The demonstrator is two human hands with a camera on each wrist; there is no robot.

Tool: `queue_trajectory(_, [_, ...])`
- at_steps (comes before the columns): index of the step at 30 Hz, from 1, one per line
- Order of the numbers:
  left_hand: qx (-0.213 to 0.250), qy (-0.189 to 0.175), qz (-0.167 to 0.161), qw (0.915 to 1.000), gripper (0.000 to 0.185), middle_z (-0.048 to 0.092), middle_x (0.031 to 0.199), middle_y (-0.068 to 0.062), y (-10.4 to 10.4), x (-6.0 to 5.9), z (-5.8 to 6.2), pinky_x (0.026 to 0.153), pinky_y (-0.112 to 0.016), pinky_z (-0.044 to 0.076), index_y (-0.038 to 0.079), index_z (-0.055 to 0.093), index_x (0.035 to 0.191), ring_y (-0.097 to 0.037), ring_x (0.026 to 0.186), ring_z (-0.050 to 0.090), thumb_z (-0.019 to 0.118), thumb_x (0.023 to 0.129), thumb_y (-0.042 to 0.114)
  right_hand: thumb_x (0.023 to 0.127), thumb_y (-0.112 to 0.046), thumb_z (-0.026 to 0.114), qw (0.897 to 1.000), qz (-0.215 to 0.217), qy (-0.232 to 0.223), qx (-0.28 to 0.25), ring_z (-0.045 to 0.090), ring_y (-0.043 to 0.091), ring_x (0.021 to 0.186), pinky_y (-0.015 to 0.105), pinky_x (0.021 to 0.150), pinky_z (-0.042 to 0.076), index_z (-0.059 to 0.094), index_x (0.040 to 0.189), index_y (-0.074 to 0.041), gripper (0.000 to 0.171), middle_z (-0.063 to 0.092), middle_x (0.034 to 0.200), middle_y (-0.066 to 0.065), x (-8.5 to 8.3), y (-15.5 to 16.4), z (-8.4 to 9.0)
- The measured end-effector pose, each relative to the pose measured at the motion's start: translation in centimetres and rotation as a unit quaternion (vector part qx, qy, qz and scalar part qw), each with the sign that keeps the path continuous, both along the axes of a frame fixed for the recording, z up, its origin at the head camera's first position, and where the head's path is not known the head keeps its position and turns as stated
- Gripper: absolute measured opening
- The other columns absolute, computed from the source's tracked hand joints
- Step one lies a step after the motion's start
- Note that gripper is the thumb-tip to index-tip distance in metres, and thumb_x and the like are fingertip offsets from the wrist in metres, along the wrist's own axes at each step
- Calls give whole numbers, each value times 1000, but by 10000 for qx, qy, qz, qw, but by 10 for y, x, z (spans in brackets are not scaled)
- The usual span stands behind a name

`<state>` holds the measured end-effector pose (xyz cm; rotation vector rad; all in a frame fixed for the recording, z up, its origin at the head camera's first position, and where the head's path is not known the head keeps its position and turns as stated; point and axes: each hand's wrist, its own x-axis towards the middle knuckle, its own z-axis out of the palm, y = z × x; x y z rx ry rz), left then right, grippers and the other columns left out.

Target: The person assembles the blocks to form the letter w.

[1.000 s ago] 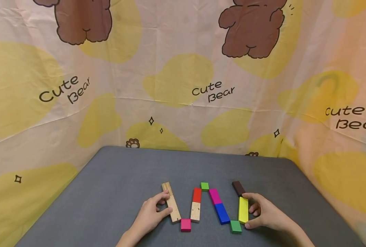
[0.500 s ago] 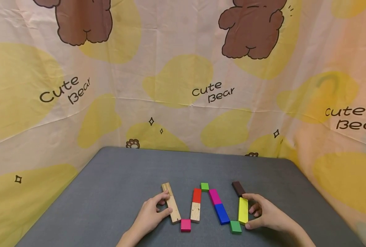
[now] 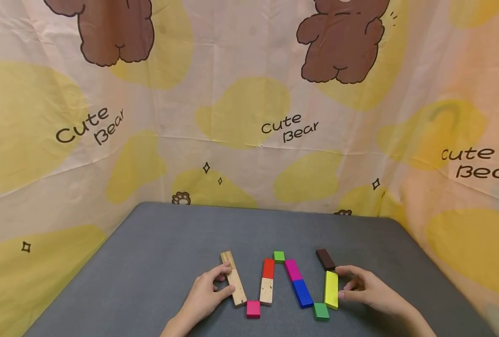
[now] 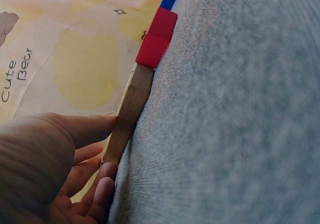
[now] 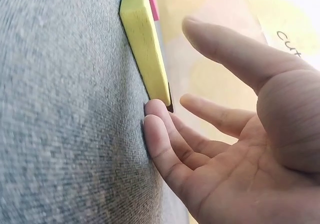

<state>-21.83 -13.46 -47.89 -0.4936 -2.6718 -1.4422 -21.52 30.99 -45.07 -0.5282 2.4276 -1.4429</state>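
Observation:
In the head view, my left hand [image 3: 206,289] rests along the left side of a long natural wood block [image 3: 236,288], thumb and fingers touching its edge. A shorter wood block [image 3: 227,258] joins its far end. My right hand [image 3: 368,289] lies beside a yellow block [image 3: 331,290], with its index fingertip close to where that block meets a dark brown block [image 3: 326,259]. In the right wrist view, the thumb [image 5: 225,44] stands apart from the yellow block and the fingers are loosely extended near its end. All the blocks lie flat in a zigzag line.
Between the hands lie a pink square block [image 3: 253,309], a red block [image 3: 268,268], a speckled wood block [image 3: 266,291], a light green square [image 3: 279,256], a magenta block [image 3: 293,269], a blue block [image 3: 302,294] and a green square [image 3: 321,311]. A printed cloth [image 3: 232,112] backs the grey table [image 3: 182,234].
My right thumb has moved up and off the near end of the yellow block. The left hand and the blocks keep their places; the head view has tilted slightly.

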Motion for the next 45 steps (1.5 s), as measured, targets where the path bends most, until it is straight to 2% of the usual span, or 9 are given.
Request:
queue_trajectory(11, [47, -75, -61, 9999, 48, 65, 117, -3, -1, -2, -3, 71, -32, 49, 7, 64, 126, -21, 100, 58, 79, 85, 27, 93, -22, 70, 9951, -965, -13, 224, 60, 27, 87, 32, 69, 48, 55, 130, 7, 49, 61, 118, 16, 1, 4, -3])
queue_trajectory(21, [9, -24, -52, 10000, 50, 65, 117, -3, -2, -4, -6, 70, -31, 49, 5, 64, 127, -21, 99, 58, 79, 85, 27, 90, -22, 74, 9896, -1433, 96, 106, 61, 27, 91, 32, 71, 49, 59, 127, 6, 49, 63, 117, 17, -1, 3, -7])
queue_trajectory(33, [-59, -28, -15, 10000, 50, 65, 118, -4, -3, -5, -4, 72, -32, 49, 6, 63, 128, -22, 101, 58, 79, 86, 27, 90, -20, 74, 9860, -1654, 215, -49, 62, 27, 102, 33, 77, 52, 58, 128, 5, 49, 61, 123, 19, -3, 0, -3])
queue_trajectory(41, [-13, -26, 10, 10000, 47, 65, 117, -3, -3, -3, -4, 71, -32, 49, 7, 64, 126, -21, 100, 58, 79, 86, 28, 89, -18, 75, 9875, -1532, 351, -125, 63, 25, 97, 33, 76, 52, 60, 126, 5, 46, 61, 121, 20, -9, -3, -2])
queue_trajectory(45, [12, 21, -22, 10000, 49, 65, 117, -3, -2, -3, -3, 70, -31, 49, 7, 64, 127, -21, 100, 58, 79, 85, 28, 89, -17, 75, 9851, -1677, 362, -100, 63, 25, 97, 32, 76, 52, 60, 125, 5, 45, 62, 120, 19, -13, -2, -2])
